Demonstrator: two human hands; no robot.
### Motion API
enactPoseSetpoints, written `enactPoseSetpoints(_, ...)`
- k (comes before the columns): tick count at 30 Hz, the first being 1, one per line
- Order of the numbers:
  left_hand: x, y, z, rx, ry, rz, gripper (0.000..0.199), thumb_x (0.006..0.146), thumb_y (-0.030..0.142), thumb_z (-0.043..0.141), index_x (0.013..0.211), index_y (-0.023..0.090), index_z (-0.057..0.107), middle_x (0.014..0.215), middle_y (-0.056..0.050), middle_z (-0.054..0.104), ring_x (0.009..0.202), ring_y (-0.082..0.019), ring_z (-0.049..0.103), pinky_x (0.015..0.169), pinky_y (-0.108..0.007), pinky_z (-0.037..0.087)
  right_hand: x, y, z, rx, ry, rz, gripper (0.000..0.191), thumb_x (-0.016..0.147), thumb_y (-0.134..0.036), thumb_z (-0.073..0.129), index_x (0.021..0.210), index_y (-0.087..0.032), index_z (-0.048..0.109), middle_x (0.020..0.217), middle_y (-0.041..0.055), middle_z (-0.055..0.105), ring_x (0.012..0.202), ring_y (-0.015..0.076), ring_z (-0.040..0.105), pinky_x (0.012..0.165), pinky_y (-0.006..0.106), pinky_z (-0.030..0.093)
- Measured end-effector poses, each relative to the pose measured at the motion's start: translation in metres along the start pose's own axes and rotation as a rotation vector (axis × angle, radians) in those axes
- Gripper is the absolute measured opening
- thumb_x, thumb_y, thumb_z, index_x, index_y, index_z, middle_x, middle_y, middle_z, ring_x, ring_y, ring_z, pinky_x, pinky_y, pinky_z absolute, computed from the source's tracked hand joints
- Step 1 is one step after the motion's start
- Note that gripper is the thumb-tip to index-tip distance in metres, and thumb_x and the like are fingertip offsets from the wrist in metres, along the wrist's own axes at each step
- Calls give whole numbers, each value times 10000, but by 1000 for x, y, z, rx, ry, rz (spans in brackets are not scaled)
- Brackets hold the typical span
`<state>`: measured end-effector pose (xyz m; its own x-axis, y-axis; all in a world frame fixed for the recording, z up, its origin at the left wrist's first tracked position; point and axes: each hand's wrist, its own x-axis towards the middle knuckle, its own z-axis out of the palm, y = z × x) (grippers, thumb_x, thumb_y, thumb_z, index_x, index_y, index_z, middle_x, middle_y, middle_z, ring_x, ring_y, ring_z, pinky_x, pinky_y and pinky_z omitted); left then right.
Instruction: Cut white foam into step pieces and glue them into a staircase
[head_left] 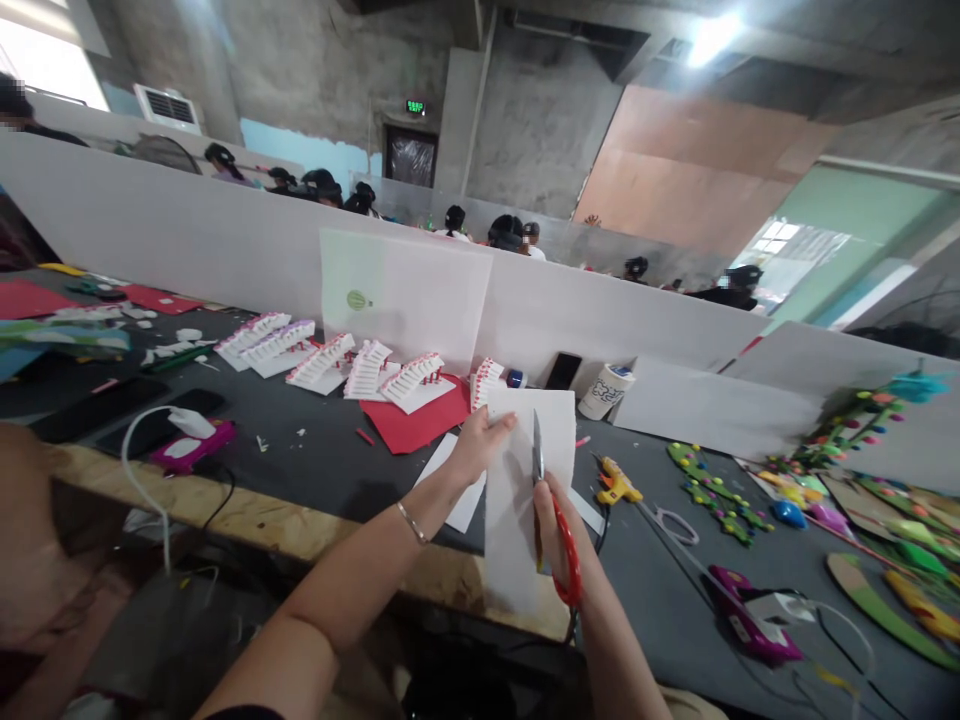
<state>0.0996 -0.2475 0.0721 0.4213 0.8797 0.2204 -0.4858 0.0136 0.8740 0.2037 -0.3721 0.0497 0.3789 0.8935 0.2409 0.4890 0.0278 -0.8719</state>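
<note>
My left hand (482,442) grips the left edge of a white sheet of card (514,545), its thumb lying on the face. The card is tilted up over the table's front edge. My right hand (553,515) is closed around red-handled scissors (568,560), whose blades (537,450) point away from me in front of the card. Whether the blades are cutting into it, I cannot tell. Behind the card lie a red sheet (401,430) and another white piece (463,508). Small white stair-like paper models (412,380) stand in a row beyond.
A yellow glue gun (619,483) lies right of my hands, with a purple power strip (754,615) nearer me. Another purple strip (193,447) is at left. A tape roll (606,390) and phone (564,371) stand by the white partition (675,330). Several people sit beyond it.
</note>
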Motion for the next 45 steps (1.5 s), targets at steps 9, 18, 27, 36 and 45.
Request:
enactPoseSetpoints(9,-1,-2,-1,50,35,51,408,729,462,782,954,136,683,854,-82,727,878,-251,675,780,-342,534,-5,4,8,-43,-18,53,788,863,-756,326,1198,-112,633,742,92,691,739,266,650,693,348,467)
enactPoseSetpoints(18,-7,-1,6,46,19,43,381,770,487,729,897,131,685,887,-100,731,845,-232,675,760,-333,539,-7,6,9,-39,1,60,800,844,-782,337,1167,-119,647,769,97,704,733,268,640,660,342,455)
enactPoseSetpoints(27,-8,2,5,36,50,12,407,739,504,751,909,142,677,864,-89,725,838,-231,669,747,-324,528,-7,1,10,-40,-36,109,801,823,-786,365,1152,-105,633,752,85,698,731,275,643,663,340,445)
enactPoseSetpoints(36,-10,1,3,56,70,27,434,741,498,757,976,143,671,863,-77,730,846,-226,669,759,-318,523,5,-11,3,-88,-55,90,686,840,-759,354,1025,-171,656,741,71,681,739,269,640,681,347,456)
enactPoseSetpoints(45,-9,5,5,1,74,7,442,722,509,774,944,140,674,860,-79,724,821,-220,666,752,-329,524,6,-12,8,-95,-19,87,751,828,-769,356,1064,-123,658,811,124,717,791,312,663,694,367,470)
